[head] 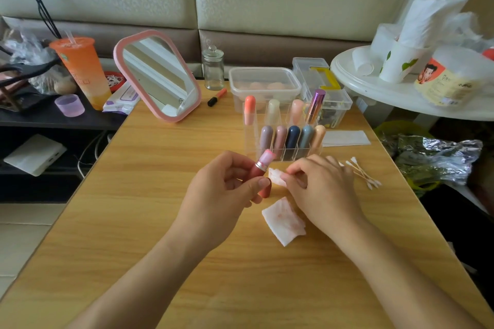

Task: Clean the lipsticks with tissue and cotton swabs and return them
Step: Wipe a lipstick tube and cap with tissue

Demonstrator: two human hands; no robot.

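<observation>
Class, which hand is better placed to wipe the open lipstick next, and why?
Right: the right hand pinches a tissue piece beside the lipstick, which the left hand grips.

Nothing is legible: print on the tall orange plastic cup [80,69], far left, and the cartoon-labelled round tub [443,80], far right, is blurred.

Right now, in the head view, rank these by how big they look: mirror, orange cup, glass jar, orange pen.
1. mirror
2. orange cup
3. glass jar
4. orange pen
</observation>
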